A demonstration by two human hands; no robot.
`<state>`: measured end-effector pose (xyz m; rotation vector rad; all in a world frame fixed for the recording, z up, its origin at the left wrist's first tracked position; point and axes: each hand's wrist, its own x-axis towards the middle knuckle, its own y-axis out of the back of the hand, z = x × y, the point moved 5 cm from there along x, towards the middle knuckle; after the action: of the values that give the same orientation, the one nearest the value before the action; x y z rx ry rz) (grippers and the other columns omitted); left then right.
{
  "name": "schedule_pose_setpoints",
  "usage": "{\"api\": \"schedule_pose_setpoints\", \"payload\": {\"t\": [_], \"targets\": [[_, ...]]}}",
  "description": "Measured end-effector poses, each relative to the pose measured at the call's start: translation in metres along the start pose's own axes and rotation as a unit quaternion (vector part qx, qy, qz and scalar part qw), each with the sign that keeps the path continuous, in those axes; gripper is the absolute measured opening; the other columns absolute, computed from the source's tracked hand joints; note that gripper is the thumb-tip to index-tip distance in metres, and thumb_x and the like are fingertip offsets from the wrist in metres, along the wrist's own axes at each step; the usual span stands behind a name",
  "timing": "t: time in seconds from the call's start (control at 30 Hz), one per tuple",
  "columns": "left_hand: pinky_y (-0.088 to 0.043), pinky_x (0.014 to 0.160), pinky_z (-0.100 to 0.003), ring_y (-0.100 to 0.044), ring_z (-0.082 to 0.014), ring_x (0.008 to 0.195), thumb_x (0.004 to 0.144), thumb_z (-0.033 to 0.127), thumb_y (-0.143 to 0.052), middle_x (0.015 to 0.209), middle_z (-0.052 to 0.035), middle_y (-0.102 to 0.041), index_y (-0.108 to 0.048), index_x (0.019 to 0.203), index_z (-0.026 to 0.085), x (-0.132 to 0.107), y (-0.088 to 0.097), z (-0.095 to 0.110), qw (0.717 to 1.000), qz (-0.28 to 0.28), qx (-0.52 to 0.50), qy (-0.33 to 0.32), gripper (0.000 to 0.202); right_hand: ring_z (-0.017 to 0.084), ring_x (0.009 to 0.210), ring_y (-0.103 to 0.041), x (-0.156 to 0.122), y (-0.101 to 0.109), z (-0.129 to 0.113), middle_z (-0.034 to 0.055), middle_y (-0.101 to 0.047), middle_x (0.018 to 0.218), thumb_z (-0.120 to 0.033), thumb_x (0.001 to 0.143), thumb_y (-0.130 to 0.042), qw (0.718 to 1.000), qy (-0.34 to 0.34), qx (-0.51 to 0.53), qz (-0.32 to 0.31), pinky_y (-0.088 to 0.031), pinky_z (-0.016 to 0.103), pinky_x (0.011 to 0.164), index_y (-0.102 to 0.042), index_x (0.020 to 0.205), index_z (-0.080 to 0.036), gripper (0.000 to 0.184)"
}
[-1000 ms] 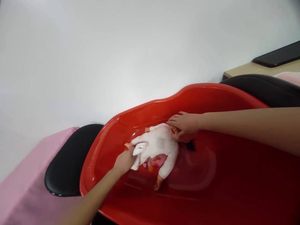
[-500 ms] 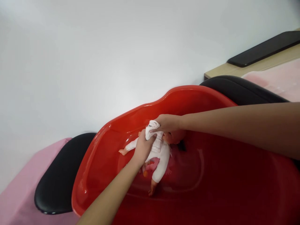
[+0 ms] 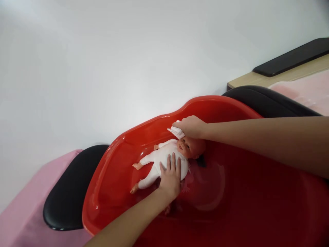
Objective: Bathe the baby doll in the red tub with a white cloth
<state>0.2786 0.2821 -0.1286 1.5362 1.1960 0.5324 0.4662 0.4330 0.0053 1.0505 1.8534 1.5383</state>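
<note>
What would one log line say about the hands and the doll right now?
left hand: flat on white-suited plastic baby doll | right hand: grips small white cloth by doll's head | doll: lying in red plastic tub

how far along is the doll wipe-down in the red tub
Done: the doll, dressed in white, lies on its back in the red tub. In hand: the left hand rests flat on its torso, while the right hand holds a small white cloth just above its face. Left: the cloth is not clearly touching the face; how much has been wiped cannot be told.
</note>
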Motion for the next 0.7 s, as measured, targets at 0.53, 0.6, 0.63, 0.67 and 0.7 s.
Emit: {"api": "schedule_pose_setpoints", "payload": {"t": [0.53, 0.6, 0.63, 0.67, 0.7], "targets": [[-0.030, 0.129, -0.084, -0.022, -0.0501, 0.168, 0.113, 0.030, -0.051, 0.186, 0.0006, -0.018, -0.068, 0.154, 0.035, -0.017, -0.026, -0.034, 0.967, 0.068, 0.032, -0.243, 0.044, 0.031, 0.100, -0.073, 0.005, -0.025, 0.035, 0.0162, -0.076, 0.117, -0.038, 0.105, -0.055, 0.995, -0.080, -0.013, -0.050, -0.048, 0.038, 0.079, -0.071, 0.113, -0.020, 0.025], [-0.030, 0.131, -0.079, -0.023, -0.0480, 0.168, 0.111, 0.030, -0.057, 0.185, 0.0027, -0.023, -0.064, 0.158, 0.041, -0.010, -0.025, -0.040, 0.968, 0.082, 0.028, -0.235, 0.048, 0.033, 0.102, -0.073, 0.006, -0.031, 0.046, 0.0166, -0.076, 0.118, -0.049, 0.104, -0.058, 0.989, -0.133, 0.020, -0.066, -0.050, 0.039, 0.082, -0.072, 0.117, -0.022, 0.034], [-0.033, 0.130, -0.078, -0.025, -0.0483, 0.167, 0.111, 0.030, -0.058, 0.185, 0.0026, -0.025, -0.061, 0.160, 0.043, -0.007, -0.024, -0.043, 0.967, 0.091, 0.039, -0.236, 0.051, 0.034, 0.104, -0.073, 0.007, -0.033, 0.052, 0.0166, -0.076, 0.121, -0.053, 0.102, -0.060, 0.985, -0.155, 0.036, -0.071, -0.051, 0.040, 0.084, -0.073, 0.119, -0.022, 0.038], [-0.036, 0.127, -0.079, -0.028, -0.0496, 0.166, 0.111, 0.031, -0.058, 0.184, 0.0020, -0.026, -0.057, 0.162, 0.045, -0.004, -0.023, -0.047, 0.964, 0.103, 0.053, -0.239, 0.054, 0.035, 0.106, -0.073, 0.008, -0.036, 0.058, 0.0164, -0.076, 0.123, -0.055, 0.099, -0.063, 0.981, -0.172, 0.048, -0.074, -0.051, 0.041, 0.086, -0.074, 0.119, -0.022, 0.040], [-0.039, 0.124, -0.080, -0.031, -0.0512, 0.164, 0.112, 0.032, -0.056, 0.184, 0.0013, -0.027, -0.054, 0.164, 0.046, -0.002, -0.022, -0.050, 0.961, 0.117, 0.069, -0.242, 0.055, 0.035, 0.106, -0.073, 0.008, -0.038, 0.063, 0.0161, -0.077, 0.124, -0.055, 0.097, -0.067, 0.978, -0.185, 0.060, -0.074, -0.052, 0.040, 0.087, -0.075, 0.119, -0.022, 0.041]]}}
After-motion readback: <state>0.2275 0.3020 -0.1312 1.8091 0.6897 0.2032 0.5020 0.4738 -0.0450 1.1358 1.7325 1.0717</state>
